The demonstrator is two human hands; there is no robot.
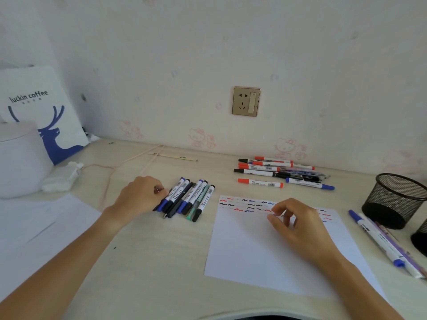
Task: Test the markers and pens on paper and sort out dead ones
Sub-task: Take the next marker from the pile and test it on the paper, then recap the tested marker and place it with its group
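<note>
Two hands over a pale wood-grain desk (161,250) pushed against a white wall (184,54) with faint pink cartoon-cat prints and a gold outlet plate (246,101).

White paper (265,255) lies front right, short red, black and blue squiggles in rows along its far edge. Right hand (298,225) hovers over that edge, fingers loosely curled, thumb and forefinger near each other; cannot tell if anything is pinched.

Left hand (138,197) rests knuckles-up, fingers curled against the left side of a row of markers (187,199) just left of the paper. Whether it actually grips one, cannot tell. Row lies side by side, touching, long axes running from near-left to far-right, blue and black caps.

Second pile of markers and pens (277,169) sits further back near the wall, long axes roughly left-right, mostly red caps, some black and blue, partly stacked. One red-capped marker (260,183) lies alone just in front of it.

Right edge: black mesh pen cup (392,199), a second one cut off by the frame. Blue-capped marker (376,236) and a purple pen lie diagonally in front of the cup.

Left side: white round container (20,162), white bag with blue deer print (46,112), crumpled tissue (62,176), thin pink cable (108,179), more loose paper (46,222). Wrapped chopsticks (173,157) near the wall.
</note>
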